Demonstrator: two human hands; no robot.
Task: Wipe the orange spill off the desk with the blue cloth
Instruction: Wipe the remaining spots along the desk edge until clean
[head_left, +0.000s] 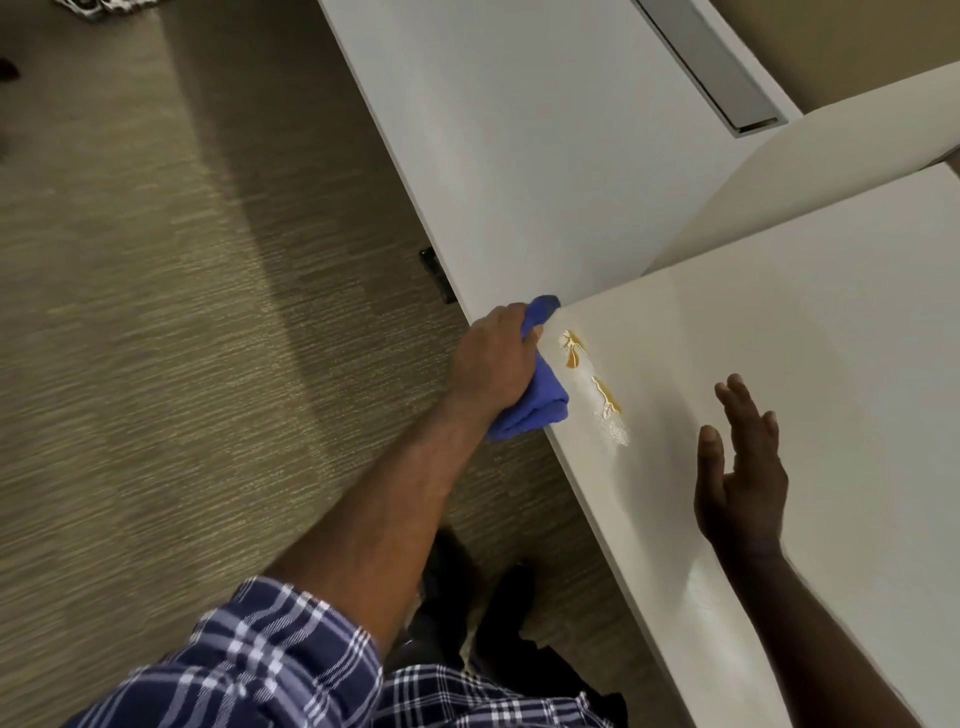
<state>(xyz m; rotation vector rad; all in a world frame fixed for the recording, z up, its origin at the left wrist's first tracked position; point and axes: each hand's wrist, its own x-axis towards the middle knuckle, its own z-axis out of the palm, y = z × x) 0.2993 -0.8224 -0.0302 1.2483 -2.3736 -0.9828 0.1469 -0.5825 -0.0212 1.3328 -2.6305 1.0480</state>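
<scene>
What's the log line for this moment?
left hand grips blue cloth at desk edge | orange spill unwiped | right hand open

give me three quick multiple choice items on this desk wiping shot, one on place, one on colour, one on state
1. Where is the blue cloth?
A. at the desk edge beside the spill
B. on the floor
C. under the right hand

2. What colour is the spill?
A. green
B. orange
C. black

3. How is the right hand?
A. gripping the cloth
B. clenched in a fist
C. open, fingers spread

Key: 1 A, the left hand holds it bunched at the edge; 2 B, orange streaks show on white; 3 C, it holds nothing.
</scene>
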